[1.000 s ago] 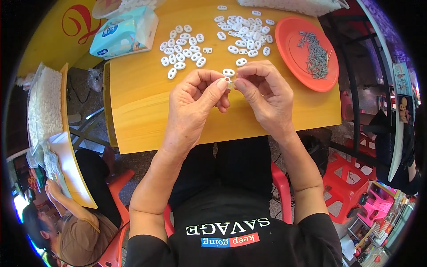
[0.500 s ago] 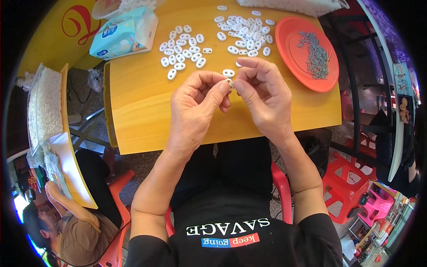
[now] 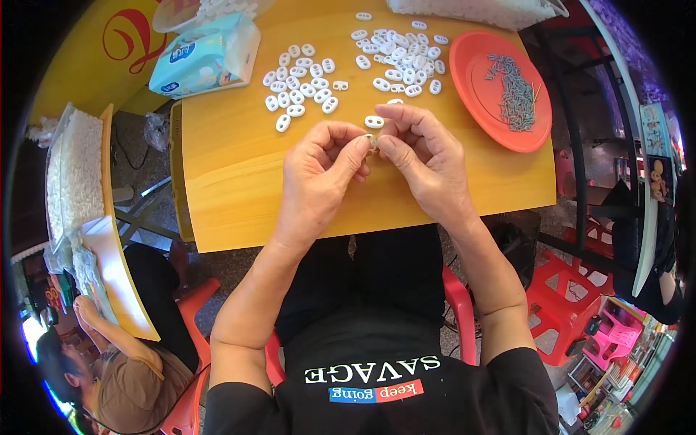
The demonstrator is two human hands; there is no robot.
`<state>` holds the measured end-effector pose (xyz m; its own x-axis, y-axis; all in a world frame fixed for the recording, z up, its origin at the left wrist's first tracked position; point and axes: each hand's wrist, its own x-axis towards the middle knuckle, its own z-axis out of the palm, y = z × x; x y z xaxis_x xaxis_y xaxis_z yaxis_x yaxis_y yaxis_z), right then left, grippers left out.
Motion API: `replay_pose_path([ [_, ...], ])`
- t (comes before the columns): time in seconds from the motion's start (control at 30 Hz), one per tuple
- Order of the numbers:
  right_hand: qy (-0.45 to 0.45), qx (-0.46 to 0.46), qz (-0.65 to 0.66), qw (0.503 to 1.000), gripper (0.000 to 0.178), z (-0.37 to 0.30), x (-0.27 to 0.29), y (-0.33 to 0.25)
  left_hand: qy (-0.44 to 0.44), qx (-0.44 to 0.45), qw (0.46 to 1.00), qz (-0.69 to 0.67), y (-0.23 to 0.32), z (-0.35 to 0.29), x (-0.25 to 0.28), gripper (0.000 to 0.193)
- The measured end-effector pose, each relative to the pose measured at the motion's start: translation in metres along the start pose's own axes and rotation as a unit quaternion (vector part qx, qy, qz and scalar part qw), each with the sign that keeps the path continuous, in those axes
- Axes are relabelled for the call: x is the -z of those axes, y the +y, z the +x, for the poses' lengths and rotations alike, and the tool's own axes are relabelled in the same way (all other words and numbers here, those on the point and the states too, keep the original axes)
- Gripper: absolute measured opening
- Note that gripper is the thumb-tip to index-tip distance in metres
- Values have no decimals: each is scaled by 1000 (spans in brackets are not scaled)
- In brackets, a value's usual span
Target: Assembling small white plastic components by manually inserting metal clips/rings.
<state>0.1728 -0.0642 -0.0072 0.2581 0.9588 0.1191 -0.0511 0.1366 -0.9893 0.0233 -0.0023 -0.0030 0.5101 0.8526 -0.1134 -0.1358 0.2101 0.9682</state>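
Between my fingertips, above the wooden table (image 3: 246,188), is a small whitish plastic piece (image 3: 373,141), mostly hidden by the fingers. My left hand (image 3: 326,170) pinches it from one side with thumb and index finger. From the other side my right hand (image 3: 424,159) closes thumb and index finger at the same piece. Just beyond the fingertips lies a loose white oval piece with two holes (image 3: 374,122). Farther off, several more make a left group (image 3: 297,83) and a denser right pile (image 3: 406,54). A red plate (image 3: 475,94) holds many small grey screws (image 3: 516,101).
A light-blue tissue pack (image 3: 199,58) stands at the far left of the table. Tubs of white parts (image 3: 478,9) line the back edge. To the left, a person (image 3: 130,370) sits at another table. Red stools (image 3: 565,297) stand on the right.
Both hands have shifted very slightly left and nearer to me, with the small piece still between the fingertips. The view has moved a little; the loose parts lie as before.
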Motion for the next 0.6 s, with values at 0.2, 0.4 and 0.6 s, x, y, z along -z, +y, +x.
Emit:
replay_pose_path([
  [0.2, 23, 153, -128, 980, 33, 0, 1, 5, -13, 33, 997, -70, 7, -1, 2, 16],
  [0.4, 24, 174, -146, 974, 33, -2, 2, 4, -25, 45, 996, -78, 11, -4, -1, 16],
  [0.6, 3, -3, 31, 999, 34, -3, 0, -9, 6, -10, 1000, -23, 8, -12, -6, 12],
])
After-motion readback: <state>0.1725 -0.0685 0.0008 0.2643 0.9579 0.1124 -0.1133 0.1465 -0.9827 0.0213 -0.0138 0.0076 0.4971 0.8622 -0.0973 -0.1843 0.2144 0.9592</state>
